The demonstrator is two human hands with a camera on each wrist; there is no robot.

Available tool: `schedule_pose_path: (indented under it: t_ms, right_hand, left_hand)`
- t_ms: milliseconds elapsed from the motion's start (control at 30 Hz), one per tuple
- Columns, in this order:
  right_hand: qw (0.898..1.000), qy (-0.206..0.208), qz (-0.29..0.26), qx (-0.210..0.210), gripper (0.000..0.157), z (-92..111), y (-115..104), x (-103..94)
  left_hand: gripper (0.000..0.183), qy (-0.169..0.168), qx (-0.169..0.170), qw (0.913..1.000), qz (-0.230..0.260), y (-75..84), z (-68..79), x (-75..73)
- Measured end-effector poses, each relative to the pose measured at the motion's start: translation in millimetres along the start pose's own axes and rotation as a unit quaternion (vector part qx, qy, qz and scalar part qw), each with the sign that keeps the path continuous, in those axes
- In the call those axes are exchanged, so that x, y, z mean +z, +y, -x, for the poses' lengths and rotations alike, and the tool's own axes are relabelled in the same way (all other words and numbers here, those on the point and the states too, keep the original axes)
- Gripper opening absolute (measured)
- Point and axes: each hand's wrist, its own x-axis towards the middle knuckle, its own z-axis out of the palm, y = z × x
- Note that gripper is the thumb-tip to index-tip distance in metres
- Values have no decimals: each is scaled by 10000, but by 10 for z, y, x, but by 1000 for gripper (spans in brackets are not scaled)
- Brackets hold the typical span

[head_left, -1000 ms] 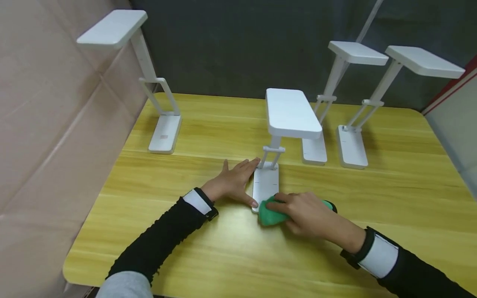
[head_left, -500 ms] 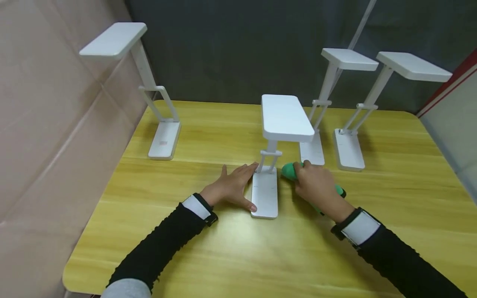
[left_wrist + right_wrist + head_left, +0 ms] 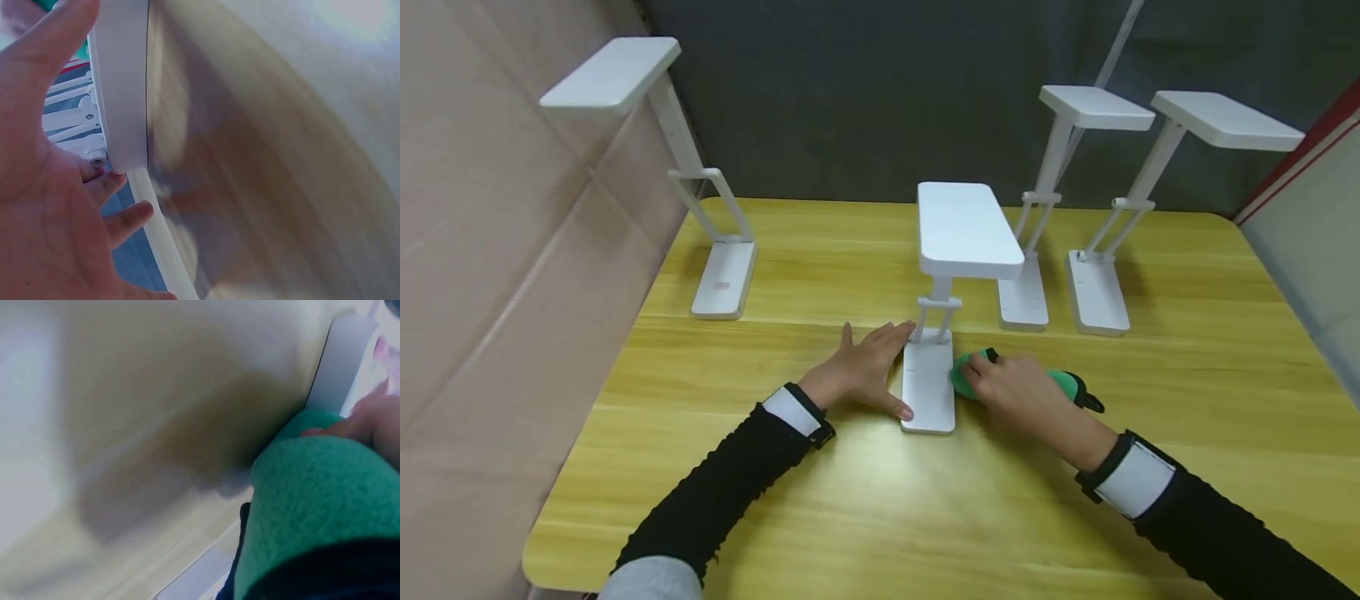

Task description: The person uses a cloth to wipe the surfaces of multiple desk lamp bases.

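A white folding desk lamp [image 3: 928, 387] stands mid-table, its flat rectangular head [image 3: 967, 229] raised on a hinged arm above the base. My left hand [image 3: 867, 368] steadies the base from the left, thumb at the front corner and fingers spread toward the hinge. In the left wrist view the lamp base [image 3: 122, 81] shows its side wall, with the palm [image 3: 53, 212] beside it. My right hand [image 3: 1011, 390] grips a green fuzzy cleaning cloth [image 3: 1063, 382] with black trim and a loop. The cloth [image 3: 319, 494] presses against the right side of the base.
Two similar white lamps, one nearer the middle [image 3: 1024, 300] and one further right [image 3: 1097, 292], stand at the back right. Another lamp [image 3: 724, 279] stands at the back left. A dark panel [image 3: 850, 100] rises behind the wooden table [image 3: 760, 517], with a pale curtain [image 3: 490, 292] at left.
The right hand has carried the cloth from the base's front end to beyond its right rear side, then back to mid-side. The left hand keeps its place on the base.
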Motion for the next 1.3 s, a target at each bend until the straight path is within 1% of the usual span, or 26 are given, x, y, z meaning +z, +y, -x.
schedule_pose_path:
  t_ms: [100,200,367,467,633,700,800,900,1033,1100,1233,1300]
  right_hand:
    - [9994,-21,13,-333,27,81,-68,-69]
    - [9984,-117,-83,-553,31,144,-137,-127]
    - [9960,-279,-371,-760,37,244,-232,-203]
    - [9942,-368,-744,-681,40,291,-273,-228]
    - [9879,-414,-1450,-358,39,387,-285,-310]
    - [9864,-350,-1579,-290,40,426,-278,-353]
    - [9861,-213,-1629,-241,44,468,-268,-409]
    - [9866,-81,-1617,-176,48,492,-218,-441]
    - [9875,51,-1568,-110,49,512,-169,-449]
    - [9879,85,-1548,-105,48,519,-162,-438]
    - [9878,112,-1546,-148,47,541,-189,-404]
    - [9874,130,-1570,-149,47,549,-180,-400]
  left_hand:
    - [122,52,-25,10000,54,-8,-4,-23]
    - [121,77,-39,9999,82,-8,-4,-45]
    - [121,34,-57,10000,13,-7,-6,-59]
    - [120,24,-71,10000,-58,-12,0,-51]
    - [119,42,-62,9997,-253,-1,-1,-36]
    - [119,75,-71,9992,-390,16,-9,-37]
    - [121,127,-139,9980,-603,44,-26,-48]
    - [121,156,-246,9973,-675,48,-109,-79]
    - [121,147,-394,9976,-551,9,-253,-145]
    - [120,135,-436,9978,-478,-24,-338,-190]
    - [118,10,-526,9981,-326,-92,-510,-288]
    - [117,-33,-573,9980,-250,-119,-620,-366]
